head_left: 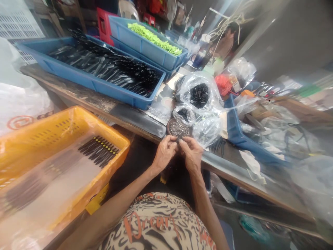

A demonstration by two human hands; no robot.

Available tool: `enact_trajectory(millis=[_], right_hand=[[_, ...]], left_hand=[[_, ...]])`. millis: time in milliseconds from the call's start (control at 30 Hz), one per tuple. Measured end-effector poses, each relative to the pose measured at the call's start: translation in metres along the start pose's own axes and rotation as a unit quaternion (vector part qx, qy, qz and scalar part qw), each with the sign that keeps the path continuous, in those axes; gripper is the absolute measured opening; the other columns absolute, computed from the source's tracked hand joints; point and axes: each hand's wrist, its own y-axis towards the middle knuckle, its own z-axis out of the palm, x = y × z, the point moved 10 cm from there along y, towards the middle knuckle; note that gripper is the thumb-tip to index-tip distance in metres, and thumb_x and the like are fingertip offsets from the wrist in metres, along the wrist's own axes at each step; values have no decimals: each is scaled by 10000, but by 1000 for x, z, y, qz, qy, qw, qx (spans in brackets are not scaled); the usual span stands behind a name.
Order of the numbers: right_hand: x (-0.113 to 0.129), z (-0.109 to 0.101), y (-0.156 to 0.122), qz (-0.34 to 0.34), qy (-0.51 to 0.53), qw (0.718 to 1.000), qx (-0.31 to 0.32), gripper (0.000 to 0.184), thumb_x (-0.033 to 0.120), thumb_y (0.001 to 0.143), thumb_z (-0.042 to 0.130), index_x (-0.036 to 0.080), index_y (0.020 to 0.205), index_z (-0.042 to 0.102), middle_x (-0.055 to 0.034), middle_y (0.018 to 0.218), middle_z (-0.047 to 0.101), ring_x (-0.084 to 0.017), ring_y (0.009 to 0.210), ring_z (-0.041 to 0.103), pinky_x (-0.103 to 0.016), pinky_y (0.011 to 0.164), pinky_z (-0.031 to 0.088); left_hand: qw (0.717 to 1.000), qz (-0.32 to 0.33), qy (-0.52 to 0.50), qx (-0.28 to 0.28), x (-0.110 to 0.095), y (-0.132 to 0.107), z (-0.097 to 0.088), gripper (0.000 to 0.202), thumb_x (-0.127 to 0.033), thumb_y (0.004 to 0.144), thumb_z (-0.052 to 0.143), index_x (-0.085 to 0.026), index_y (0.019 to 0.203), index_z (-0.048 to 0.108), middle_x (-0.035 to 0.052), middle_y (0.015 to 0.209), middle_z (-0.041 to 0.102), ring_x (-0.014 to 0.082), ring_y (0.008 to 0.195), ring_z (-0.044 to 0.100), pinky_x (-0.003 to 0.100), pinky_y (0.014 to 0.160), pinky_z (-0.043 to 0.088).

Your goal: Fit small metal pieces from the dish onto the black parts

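My left hand (165, 152) and my right hand (191, 153) meet at the bench edge, fingers pinched close together. Whatever sits between the fingertips is too small to make out. Just beyond them is a round brown dish (179, 128) full of tiny metal pieces. Behind the dish stands a small clear plastic bag (184, 114) with black bits inside. A larger clear bag (199, 95) holding black parts is farther back. To the right of the dish lies another crumpled clear bag (208, 132).
A blue tray (104, 81) of black handle-like pieces spans the bench's left. Behind it, a blue bin (148, 45) holds bright green pieces. A yellow crate (78, 114) with rows of dark, yellow-dotted pieces sits low left. Another blue bin (241, 139) with plastic bags is right.
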Motion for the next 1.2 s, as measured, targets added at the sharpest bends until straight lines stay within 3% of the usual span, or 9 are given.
enact_trajectory(millis=[1200], right_hand=[[-3, 0, 1, 16, 13, 1000, 0, 296, 372, 669, 721, 150, 833, 614, 48, 574, 562, -67, 444, 453, -200, 421, 377]], left_hand=[[1000, -10, -23, 6, -3, -1, 2, 144, -253, 792, 508, -153, 896, 520, -48, 580, 506, 43, 413, 388, 143, 361, 273]])
